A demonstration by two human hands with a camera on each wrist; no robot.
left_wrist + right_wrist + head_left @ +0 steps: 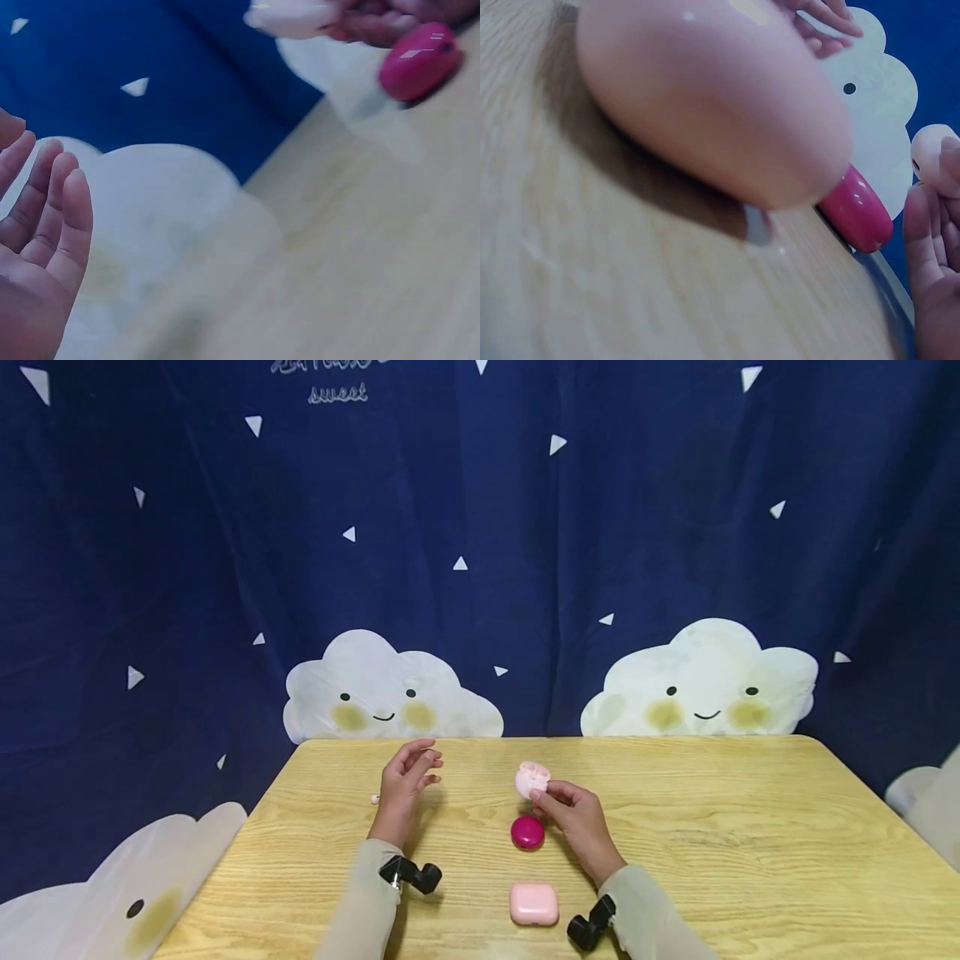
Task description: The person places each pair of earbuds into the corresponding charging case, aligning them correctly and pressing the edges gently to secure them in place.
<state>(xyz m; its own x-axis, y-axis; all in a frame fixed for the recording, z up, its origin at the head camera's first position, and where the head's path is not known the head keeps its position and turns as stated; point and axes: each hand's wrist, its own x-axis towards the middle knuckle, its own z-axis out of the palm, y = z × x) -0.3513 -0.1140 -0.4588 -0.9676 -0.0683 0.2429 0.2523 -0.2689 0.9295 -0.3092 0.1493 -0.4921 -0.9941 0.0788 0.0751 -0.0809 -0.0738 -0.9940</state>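
My right hand pinches a pale pink earbud case between thumb and fingers, above the table. The case's lid appears raised in the head view. My left hand is lifted at the left, its fingers loosely bent with nothing between them. Beside its wrist lies a small pale piece, perhaps an earbud, partly hidden. Just below the held case is a round magenta case on the wood. Nearer to me lies a closed pink earbud case, which looms large in the right wrist view.
The wooden table reaches back to a dark blue curtain printed with white clouds and triangles. A black wrist camera sits on the right sleeve, and another black camera on the left sleeve.
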